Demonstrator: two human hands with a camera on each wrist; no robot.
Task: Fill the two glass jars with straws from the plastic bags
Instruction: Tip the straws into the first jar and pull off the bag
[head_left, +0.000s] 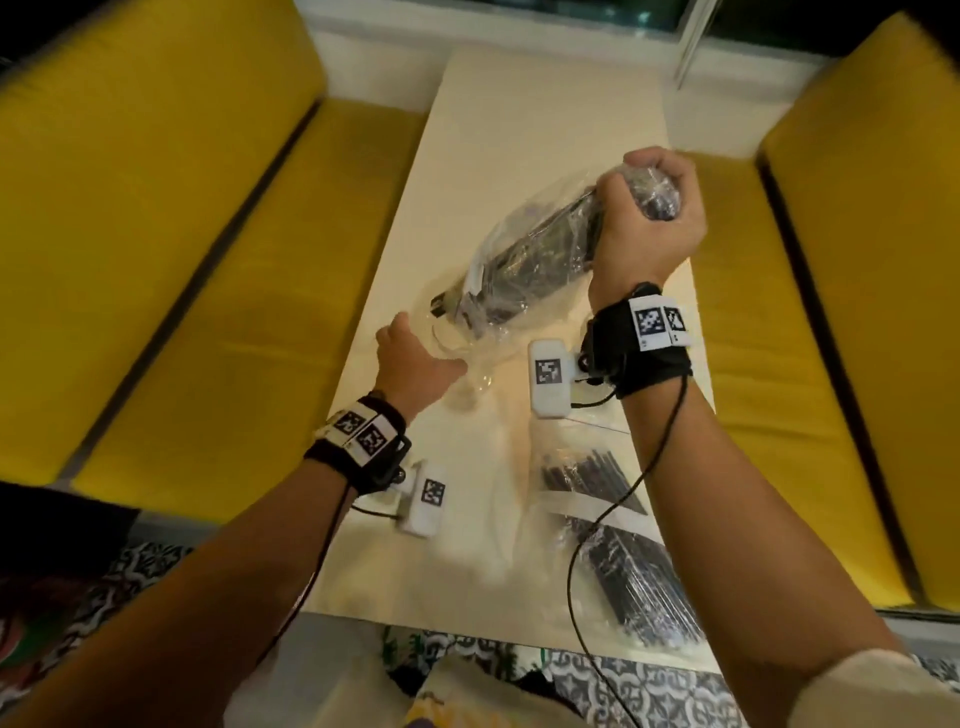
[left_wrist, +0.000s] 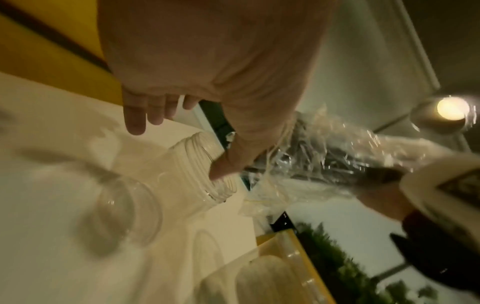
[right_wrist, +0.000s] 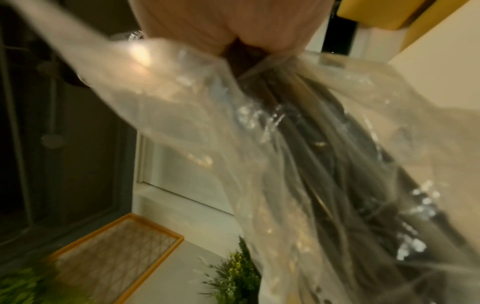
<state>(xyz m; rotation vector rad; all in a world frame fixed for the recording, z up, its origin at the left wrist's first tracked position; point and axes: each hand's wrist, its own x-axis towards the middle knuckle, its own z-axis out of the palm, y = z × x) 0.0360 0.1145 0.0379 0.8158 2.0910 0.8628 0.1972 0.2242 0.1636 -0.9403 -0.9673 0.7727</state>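
Your right hand (head_left: 649, 218), in the upper right of the head view, is fisted tight round the gathered end of a clear plastic bag (head_left: 524, 254) packed with dark straws (head_left: 540, 244). The bag slants down and left from your fist toward the centre of the frame, its lower end just above a glass jar (left_wrist: 200, 168). That jar lies tilted on the pale table (head_left: 545, 119), its threaded mouth turned toward the bag. Your left hand (head_left: 410, 364), left of centre, is at the jar: in the left wrist view your thumb (left_wrist: 228, 164) presses on the threaded rim while the other fingers (left_wrist: 135, 121) stretch out straight above the table, clear of the glass. A second glass jar (left_wrist: 124, 214) lies blurred in the lower left of that view, near the first. In the lower right of the head view, more bags of dark straws (head_left: 623, 530) lie flat on the table under your right forearm. Yellow cushions (head_left: 156, 208) flank the table on both sides
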